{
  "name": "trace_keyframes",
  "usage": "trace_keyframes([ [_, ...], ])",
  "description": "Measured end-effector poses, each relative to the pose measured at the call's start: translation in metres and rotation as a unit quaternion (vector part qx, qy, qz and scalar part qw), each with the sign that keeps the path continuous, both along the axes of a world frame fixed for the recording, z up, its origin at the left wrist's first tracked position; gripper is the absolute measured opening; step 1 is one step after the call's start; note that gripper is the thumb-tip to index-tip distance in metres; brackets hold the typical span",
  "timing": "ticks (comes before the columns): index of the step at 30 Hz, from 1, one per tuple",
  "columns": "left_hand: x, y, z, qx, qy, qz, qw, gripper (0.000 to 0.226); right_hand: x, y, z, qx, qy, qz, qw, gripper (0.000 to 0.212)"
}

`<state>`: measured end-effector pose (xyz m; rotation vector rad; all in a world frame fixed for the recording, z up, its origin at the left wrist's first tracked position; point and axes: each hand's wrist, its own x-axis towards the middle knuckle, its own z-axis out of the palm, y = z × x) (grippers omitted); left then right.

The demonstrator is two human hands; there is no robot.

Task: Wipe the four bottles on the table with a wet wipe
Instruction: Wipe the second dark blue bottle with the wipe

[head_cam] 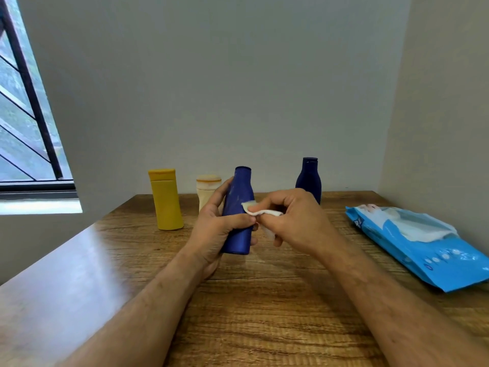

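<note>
Frame centre: left hand (pixel 211 229), grip wrapped round the upright blue bottle (pixel 238 213) above the tabletop (pixel 264 300). Right hand (pixel 293 218), grip pinching the wet wipe (pixel 260 211) against the bottle's side.

Your forearms are crossing bare wooden table (pixel 264 313), leaving its near half open; three bottles, the yellow bottle (pixel 166 200), cream bottle (pixel 207 192) and dark blue bottle (pixel 309 180), are lining the back, while the wet wipe pack (pixel 420 245) is blocking the right edge.

Matt blue bottle (pixel 238 215); grained wood table (pixel 264 313).
</note>
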<state>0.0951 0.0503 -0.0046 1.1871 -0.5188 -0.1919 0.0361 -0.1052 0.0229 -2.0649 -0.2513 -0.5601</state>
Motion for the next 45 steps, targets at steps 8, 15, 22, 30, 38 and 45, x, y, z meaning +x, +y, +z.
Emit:
trace_keyframes([
  [8, -0.004, 0.001, 0.005, -0.041, 0.045, -0.104, 0.993, 0.041, 0.003, -0.001, -0.002, 0.054, -0.078, -0.052, 0.994, 0.018],
  [15, 0.003, 0.000, 0.003, -0.108, 0.065, -0.079, 0.989, 0.038, -0.001, 0.005, 0.000, 0.050, -0.010, 0.019, 0.999, 0.018],
  [22, 0.005, 0.001, 0.003, -0.135, 0.085, -0.065, 0.985, 0.036, 0.000, 0.008, -0.005, -0.034, 0.006, 0.035, 0.999, 0.015],
  [30, -0.003, -0.004, 0.002, -0.046, 0.058, -0.111, 0.991, 0.037, 0.004, -0.002, -0.002, 0.030, -0.082, -0.094, 0.992, 0.016],
  [38, 0.008, -0.005, -0.003, -0.092, 0.063, -0.011, 0.994, 0.037, 0.006, 0.010, -0.010, -0.080, 0.100, 0.085, 0.988, 0.008],
  [45, -0.001, -0.005, 0.002, -0.089, 0.098, -0.063, 0.989, 0.037, 0.004, 0.009, -0.008, -0.004, 0.012, 0.001, 1.000, 0.014],
])
